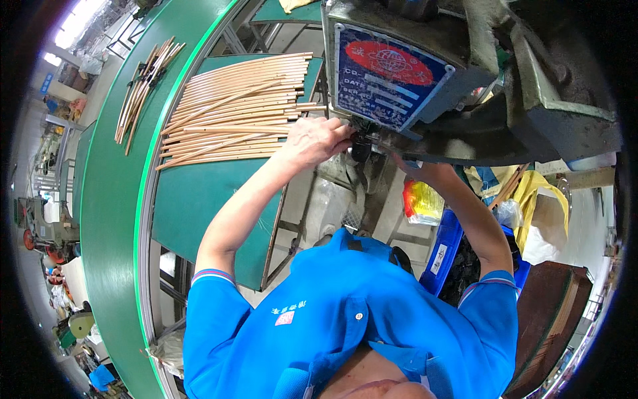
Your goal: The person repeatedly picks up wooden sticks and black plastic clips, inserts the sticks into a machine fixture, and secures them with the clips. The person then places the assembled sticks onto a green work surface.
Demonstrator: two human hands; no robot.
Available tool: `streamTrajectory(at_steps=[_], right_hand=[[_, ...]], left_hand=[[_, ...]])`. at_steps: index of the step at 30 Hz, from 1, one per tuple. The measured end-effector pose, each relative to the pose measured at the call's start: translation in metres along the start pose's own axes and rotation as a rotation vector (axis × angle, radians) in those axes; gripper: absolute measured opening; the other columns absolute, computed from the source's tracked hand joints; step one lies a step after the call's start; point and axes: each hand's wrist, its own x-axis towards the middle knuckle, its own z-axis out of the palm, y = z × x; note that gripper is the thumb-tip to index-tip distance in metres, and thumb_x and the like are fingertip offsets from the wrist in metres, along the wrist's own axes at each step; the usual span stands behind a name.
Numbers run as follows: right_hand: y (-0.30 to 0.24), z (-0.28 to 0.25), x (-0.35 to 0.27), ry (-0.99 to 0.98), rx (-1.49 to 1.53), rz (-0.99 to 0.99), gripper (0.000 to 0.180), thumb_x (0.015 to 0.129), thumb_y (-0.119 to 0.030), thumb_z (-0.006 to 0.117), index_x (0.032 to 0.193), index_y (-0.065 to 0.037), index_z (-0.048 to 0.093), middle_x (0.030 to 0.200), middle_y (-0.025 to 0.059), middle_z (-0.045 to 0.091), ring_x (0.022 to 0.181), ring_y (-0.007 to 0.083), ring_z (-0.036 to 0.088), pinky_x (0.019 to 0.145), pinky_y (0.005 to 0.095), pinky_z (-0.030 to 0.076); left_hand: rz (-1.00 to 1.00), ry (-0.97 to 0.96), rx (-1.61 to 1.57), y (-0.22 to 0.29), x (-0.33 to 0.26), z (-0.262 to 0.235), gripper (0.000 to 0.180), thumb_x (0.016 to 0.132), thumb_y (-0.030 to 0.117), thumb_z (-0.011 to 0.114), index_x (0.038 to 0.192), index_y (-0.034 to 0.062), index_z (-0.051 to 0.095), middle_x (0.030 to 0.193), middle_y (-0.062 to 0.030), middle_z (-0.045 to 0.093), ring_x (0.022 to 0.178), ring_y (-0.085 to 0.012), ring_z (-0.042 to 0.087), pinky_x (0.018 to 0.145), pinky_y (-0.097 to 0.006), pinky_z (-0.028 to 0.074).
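My left hand reaches to the working point of a grey press-like machine. Its fingers are closed together beside a small dark fitting; whatever they pinch is too small or hidden to make out. On the other side of that fitting, my right hand comes up under the machine's body, which covers its fingers. Just left of my left hand, many thin wooden sticks lie side by side on a green board, a few of them crossing over the rest.
Along the left runs a long green conveyor table carrying a bundle of sticks with black pieces. Right of me stand a blue bin of black parts, a yellow bag and a brown box. A red-and-yellow packet hangs near my right forearm.
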Motion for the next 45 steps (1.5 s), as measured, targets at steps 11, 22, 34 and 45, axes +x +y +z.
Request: streamTrajectory(at_steps=[11, 22, 34, 45], right_hand=[[0.024, 0.046, -0.015, 0.032, 0.225, 0.001, 0.024, 0.087, -0.024, 0.063, 0.107, -0.012, 0.067, 0.116, 0.011, 0.064, 0.108, 0.0289, 0.061, 0.09, 0.0401, 0.05], [0.018, 0.182, -0.049, 0.251, 0.442, 0.547, 0.02, 0.088, -0.026, 0.06, 0.1, -0.012, 0.068, 0.104, 0.0115, 0.068, 0.091, 0.0318, 0.064, 0.079, 0.04, 0.051], [0.04, 0.231, 0.012, -0.285, 0.404, 0.81, 0.046, 0.098, -0.038, 0.039, 0.122, -0.004, 0.058, 0.125, 0.02, 0.059, 0.115, 0.0331, 0.056, 0.099, 0.0415, 0.041], [0.061, 0.245, -0.004, 0.348, 0.385, 0.667, 0.046, 0.095, -0.039, 0.047, 0.095, 0.005, 0.062, 0.078, 0.0173, 0.064, 0.072, 0.0345, 0.059, 0.07, 0.0458, 0.044]], left_hand=[[-0.109, -0.116, -0.191, 0.0, -0.003, 0.01, 0.026, 0.085, 0.032, 0.064, 0.101, 0.0116, 0.064, 0.076, -0.009, 0.062, 0.072, -0.0292, 0.065, 0.06, -0.041, 0.05], [-0.092, -0.108, -0.185, -0.008, -0.013, 0.012, 0.024, 0.09, 0.033, 0.06, 0.088, 0.009, 0.056, 0.078, -0.0117, 0.061, 0.071, -0.0332, 0.063, 0.059, -0.045, 0.049], [-0.173, -0.297, -0.234, -0.017, -0.011, 0.006, 0.019, 0.084, 0.027, 0.055, 0.083, 0.0106, 0.066, 0.081, -0.0124, 0.068, 0.074, -0.0307, 0.069, 0.061, -0.043, 0.055], [-0.127, -0.097, -0.281, -0.022, -0.097, -0.003, 0.021, 0.09, 0.033, 0.055, 0.094, 0.0126, 0.059, 0.081, -0.0084, 0.06, 0.074, -0.0309, 0.063, 0.058, -0.043, 0.048]])
